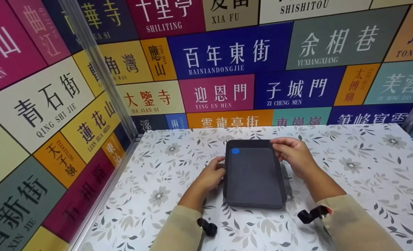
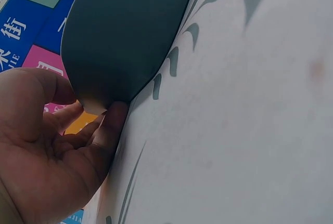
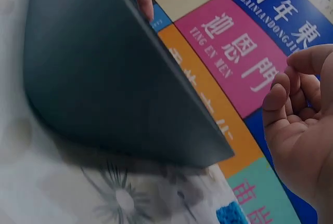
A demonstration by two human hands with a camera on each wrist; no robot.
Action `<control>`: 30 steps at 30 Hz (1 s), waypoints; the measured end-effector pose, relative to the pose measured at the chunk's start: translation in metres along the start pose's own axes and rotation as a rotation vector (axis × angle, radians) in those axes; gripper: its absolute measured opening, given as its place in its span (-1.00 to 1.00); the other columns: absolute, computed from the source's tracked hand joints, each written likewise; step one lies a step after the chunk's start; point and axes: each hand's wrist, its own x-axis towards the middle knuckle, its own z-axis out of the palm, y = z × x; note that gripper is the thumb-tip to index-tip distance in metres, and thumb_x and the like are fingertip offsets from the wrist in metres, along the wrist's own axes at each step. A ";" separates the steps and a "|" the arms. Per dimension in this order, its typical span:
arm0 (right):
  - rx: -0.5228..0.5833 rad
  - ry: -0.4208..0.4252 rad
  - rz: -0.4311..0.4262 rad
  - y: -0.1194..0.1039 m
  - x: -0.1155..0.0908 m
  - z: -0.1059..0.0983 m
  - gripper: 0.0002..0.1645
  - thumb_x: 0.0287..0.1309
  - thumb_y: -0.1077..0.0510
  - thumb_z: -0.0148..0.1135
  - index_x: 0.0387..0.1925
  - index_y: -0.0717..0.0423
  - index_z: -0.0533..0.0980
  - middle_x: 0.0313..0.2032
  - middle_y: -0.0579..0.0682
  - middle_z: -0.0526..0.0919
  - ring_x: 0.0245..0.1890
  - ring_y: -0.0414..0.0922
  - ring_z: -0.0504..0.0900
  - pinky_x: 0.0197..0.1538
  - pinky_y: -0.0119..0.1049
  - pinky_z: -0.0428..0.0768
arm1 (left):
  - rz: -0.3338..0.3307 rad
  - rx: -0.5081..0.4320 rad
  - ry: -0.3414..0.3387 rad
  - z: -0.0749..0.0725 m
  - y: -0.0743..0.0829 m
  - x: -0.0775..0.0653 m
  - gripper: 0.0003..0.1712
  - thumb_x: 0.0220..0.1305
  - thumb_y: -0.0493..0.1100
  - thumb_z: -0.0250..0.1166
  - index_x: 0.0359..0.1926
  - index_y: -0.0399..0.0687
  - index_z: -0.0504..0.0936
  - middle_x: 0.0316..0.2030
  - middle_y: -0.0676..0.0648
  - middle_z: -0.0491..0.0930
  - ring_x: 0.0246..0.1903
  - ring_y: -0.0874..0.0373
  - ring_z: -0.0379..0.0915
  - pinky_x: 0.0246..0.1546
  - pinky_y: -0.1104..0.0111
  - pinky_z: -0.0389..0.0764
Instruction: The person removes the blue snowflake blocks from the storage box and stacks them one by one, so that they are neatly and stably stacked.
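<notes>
A dark grey rectangular tray (image 1: 253, 177) lies on the table. Inside its far left corner shows a small blue flower-shaped piece (image 1: 235, 151). At the tray's left side my left hand (image 1: 211, 174) grips the wall; in the left wrist view, its thumb and a finger are at the tray's edge. My right hand (image 1: 295, 155) is by the far right corner, its fingers loosely curled. In the right wrist view that hand (image 3: 304, 125) is apart from the tray wall, with nothing visible in it. A blue fuzzy piece (image 3: 231, 213) appears below the tray there; whether it is the same one, I cannot tell.
The table (image 1: 349, 209) has a white cover with grey leaves and flowers. Panels (image 1: 227, 52) with coloured name blocks stand behind and on the left, joined by a clear corner strip (image 1: 102, 69). Small black devices (image 1: 311, 214) sit at both sleeve cuffs.
</notes>
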 end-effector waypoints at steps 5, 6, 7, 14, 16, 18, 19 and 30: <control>0.003 -0.025 0.023 -0.017 -0.002 0.023 -0.84 0.44 0.21 0.32 -0.19 -0.07 0.78 -0.45 -0.17 0.67 -0.45 -0.22 0.59 -0.34 -0.41 0.65 | -0.010 0.026 0.014 -0.002 0.000 -0.001 -0.28 0.35 -0.17 0.15 0.54 0.08 0.43 0.32 -0.19 0.62 0.12 0.00 0.62 0.02 0.21 0.68; 0.009 -0.031 0.026 -0.021 -0.002 0.028 -0.84 0.44 0.20 0.32 -0.20 -0.08 0.78 -0.46 -0.16 0.67 -0.45 -0.22 0.59 -0.33 -0.41 0.65 | -0.011 0.027 0.015 -0.002 0.001 -0.002 -0.28 0.35 -0.17 0.15 0.55 0.09 0.43 0.32 -0.19 0.62 0.13 -0.01 0.62 0.03 0.20 0.69; 0.018 -0.034 0.030 -0.024 -0.002 0.033 -0.84 0.44 0.21 0.32 -0.20 -0.08 0.78 -0.46 -0.16 0.67 -0.45 -0.21 0.59 -0.32 -0.41 0.65 | -0.011 0.029 0.016 -0.003 0.001 -0.002 -0.28 0.35 -0.17 0.15 0.55 0.09 0.43 0.32 -0.19 0.61 0.14 -0.01 0.62 0.05 0.19 0.69; 0.063 -0.064 0.068 -0.031 0.017 0.058 -0.82 0.46 0.20 0.28 -0.20 -0.07 0.77 -0.44 -0.16 0.68 -0.43 -0.21 0.61 -0.30 -0.42 0.66 | 0.003 0.043 0.018 -0.003 0.001 -0.002 -0.29 0.36 -0.17 0.15 0.54 0.09 0.43 0.31 -0.19 0.62 0.13 -0.01 0.62 0.03 0.22 0.68; 0.080 -0.070 0.084 -0.028 0.028 0.063 -0.81 0.47 0.21 0.26 -0.19 -0.07 0.76 -0.42 -0.16 0.67 -0.43 -0.21 0.60 -0.30 -0.43 0.65 | 0.002 0.046 0.020 -0.002 0.001 -0.002 -0.29 0.36 -0.17 0.15 0.54 0.10 0.44 0.31 -0.18 0.62 0.12 -0.01 0.62 -0.01 0.23 0.68; 0.100 -0.072 0.097 -0.025 0.040 0.068 -0.80 0.48 0.23 0.24 -0.20 -0.06 0.75 -0.40 -0.14 0.65 -0.42 -0.21 0.58 -0.31 -0.43 0.63 | -0.004 0.047 0.017 -0.002 0.001 -0.002 -0.29 0.36 -0.16 0.15 0.55 0.11 0.43 0.32 -0.17 0.62 0.13 0.00 0.63 -0.03 0.25 0.66; 0.107 -0.071 0.104 -0.022 0.045 0.070 -0.79 0.48 0.23 0.23 -0.20 -0.06 0.75 -0.40 -0.13 0.63 -0.43 -0.20 0.57 -0.32 -0.43 0.62 | -0.005 0.048 0.016 -0.001 0.002 -0.002 -0.28 0.36 -0.16 0.15 0.55 0.11 0.43 0.32 -0.16 0.62 0.13 0.01 0.63 -0.03 0.26 0.66; 0.123 -0.012 0.173 0.012 0.082 0.087 -0.80 0.49 0.21 0.22 -0.02 0.12 0.72 -0.39 -0.13 0.61 -0.44 -0.22 0.55 -0.34 -0.44 0.61 | -0.010 0.037 0.019 0.000 0.003 -0.001 -0.29 0.35 -0.20 0.14 0.53 0.07 0.44 0.28 -0.17 0.64 0.02 0.03 0.63 -0.08 0.28 0.64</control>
